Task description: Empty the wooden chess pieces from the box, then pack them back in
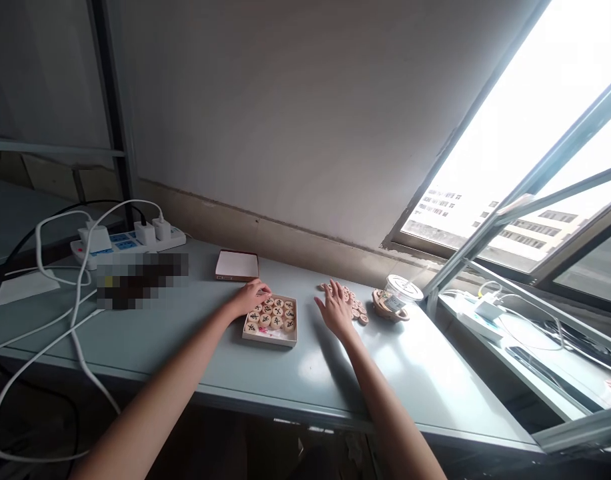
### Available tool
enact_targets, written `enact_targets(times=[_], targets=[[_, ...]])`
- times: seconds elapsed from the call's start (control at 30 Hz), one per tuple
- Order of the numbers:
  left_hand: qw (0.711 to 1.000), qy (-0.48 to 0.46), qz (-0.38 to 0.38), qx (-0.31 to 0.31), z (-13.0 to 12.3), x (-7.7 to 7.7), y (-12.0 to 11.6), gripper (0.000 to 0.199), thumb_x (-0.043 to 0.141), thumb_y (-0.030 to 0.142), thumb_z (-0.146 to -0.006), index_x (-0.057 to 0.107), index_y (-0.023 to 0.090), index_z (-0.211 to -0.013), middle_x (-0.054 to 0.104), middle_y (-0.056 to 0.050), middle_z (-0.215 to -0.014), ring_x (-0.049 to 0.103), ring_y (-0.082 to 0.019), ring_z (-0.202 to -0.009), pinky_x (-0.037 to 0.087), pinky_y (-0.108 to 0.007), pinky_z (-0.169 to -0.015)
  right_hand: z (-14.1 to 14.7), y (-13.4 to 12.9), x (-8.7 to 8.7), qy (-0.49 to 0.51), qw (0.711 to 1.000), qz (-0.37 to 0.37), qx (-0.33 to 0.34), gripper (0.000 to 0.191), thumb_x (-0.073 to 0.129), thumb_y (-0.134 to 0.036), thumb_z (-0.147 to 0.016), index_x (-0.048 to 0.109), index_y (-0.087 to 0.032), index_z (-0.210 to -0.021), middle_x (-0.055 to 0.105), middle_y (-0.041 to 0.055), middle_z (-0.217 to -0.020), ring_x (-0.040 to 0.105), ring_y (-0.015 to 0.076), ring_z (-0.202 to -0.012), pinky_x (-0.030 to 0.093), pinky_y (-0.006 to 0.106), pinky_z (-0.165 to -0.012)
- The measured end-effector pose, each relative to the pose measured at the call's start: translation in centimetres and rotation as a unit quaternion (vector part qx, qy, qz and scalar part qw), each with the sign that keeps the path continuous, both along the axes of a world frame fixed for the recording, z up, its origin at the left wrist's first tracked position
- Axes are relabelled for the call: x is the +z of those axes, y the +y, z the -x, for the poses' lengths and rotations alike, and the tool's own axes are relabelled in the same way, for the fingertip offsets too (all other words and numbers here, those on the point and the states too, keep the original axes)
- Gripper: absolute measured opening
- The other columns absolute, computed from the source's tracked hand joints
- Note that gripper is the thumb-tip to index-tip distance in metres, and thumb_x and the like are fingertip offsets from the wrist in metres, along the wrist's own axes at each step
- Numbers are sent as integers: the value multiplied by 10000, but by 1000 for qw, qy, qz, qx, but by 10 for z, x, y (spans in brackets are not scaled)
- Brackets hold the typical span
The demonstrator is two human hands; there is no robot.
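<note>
A shallow open box (273, 341) lies on the desk with rows of round wooden Chinese chess pieces (266, 320) in it, marked with dark characters. My left hand (249, 299) is at the box's far left corner, its fingers bent together over the edge and covering part of the pieces there. To the right of the box, my right hand (338, 309) reaches over a loose cluster of wooden discs (358, 310), fingers spread. Part of that cluster is hidden under the hand; I see no piece gripped in it.
Behind the box lies its lid (237, 264). A lidded plastic cup (403, 291) stands in a wooden holder (383, 308) at the right. White cables and a power strip (127, 243) occupy the left, near a blurred-out dark object (140, 281). A wall runs behind the desk (210, 370).
</note>
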State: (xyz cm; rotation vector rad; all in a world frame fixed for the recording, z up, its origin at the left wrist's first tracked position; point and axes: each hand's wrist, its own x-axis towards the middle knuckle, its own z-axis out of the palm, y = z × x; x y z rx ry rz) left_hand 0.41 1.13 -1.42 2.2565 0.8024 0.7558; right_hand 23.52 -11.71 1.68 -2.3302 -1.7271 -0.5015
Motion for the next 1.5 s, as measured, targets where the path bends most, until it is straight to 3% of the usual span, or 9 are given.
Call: enact_targets(times=[0.1, 0.2, 0.4, 0.53, 0.77, 0.93, 1.13, 1.37, 1.5], targets=[[1000, -2, 6, 2, 0, -1, 1, 295, 432, 399, -800, 625, 183, -856, 576, -70, -960, 574, -199, -896, 446, -316, -822, -24, -1, -10, 6, 997, 62, -37, 495, 336, -380, -912, 402, -141, -1340, 266, 146, -1460, 158, 295, -1356, 124, 557, -1042], [1000, -6, 5, -1, -1, -3, 2, 289, 434, 395, -796, 625, 186, -854, 576, -66, -955, 571, -198, -893, 446, -314, -821, -25, -14, -12, -7, 999, 44, 14, 390, 347, -314, -912, 497, -191, -1250, 374, 110, -1410, 247, 273, -1324, 106, 541, -1056], [1000, 0, -1, -2, -1, -3, 3, 316, 438, 431, -791, 628, 186, -852, 574, -70, -952, 569, -207, -896, 443, -315, -827, 4, -51, 6, 26, 991, -19, 128, 189, 450, -308, -890, 625, -241, -917, 661, 37, -941, 546, 218, -968, 257, 458, -972], [1000, 10, -3, -1, 0, 0, 1, 322, 417, 417, -800, 625, 181, -864, 577, -75, -971, 574, -207, -899, 444, -321, -832, 39, -57, 19, 149, 971, -45, 181, 189, 524, -393, -853, 614, -250, -937, 666, 16, -917, 579, 178, -809, 345, 389, -867], [1000, 5, -18, 5, 1, 3, -2, 305, 419, 391, -799, 628, 175, -855, 578, -74, -969, 575, -205, -922, 440, -316, -861, 98, -47, 18, 169, 940, -9, 295, 188, 535, -390, -858, 578, -278, -1003, 630, 6, -1042, 536, 174, -997, 295, 374, -931], [1000, 12, -12, 3, 0, 3, -1, 318, 408, 398, -802, 624, 176, -872, 573, -73, -975, 574, -201, -918, 440, -316, -854, 98, -60, 11, 112, 960, -9, 256, 174, 462, -356, -901, 572, -242, -972, 598, 36, -1050, 506, 190, -996, 279, 384, -933], [1000, 19, -8, 4, -1, 5, -1, 325, 413, 422, -796, 622, 183, -862, 579, -68, -963, 572, -202, -908, 449, -317, -845, 103, -59, 21, 66, 952, -9, 297, 315, 367, -274, -946, 484, -346, -1230, 546, 31, -1192, 465, 183, -1077, 282, 355, -918], [1000, 21, -5, 6, 1, 11, -7, 323, 415, 437, -790, 614, 188, -840, 579, -73, -969, 558, -210, -938, 436, -336, -868, 106, -26, 26, 0, 929, 11, 370, 175, 487, -291, -904, 645, -306, -979, 637, 9, -979, 493, 168, -997, 280, 320, -846], [1000, 12, -6, 6, 0, 11, -6, 330, 422, 450, -777, 613, 188, -837, 588, -67, -948, 565, -208, -909, 444, -336, -850, 100, -27, 31, 1, 931, 9, 364, 183, 506, -331, -890, 639, -300, -1012, 628, 24, -1022, 499, 161, -988, 293, 306, -828]])
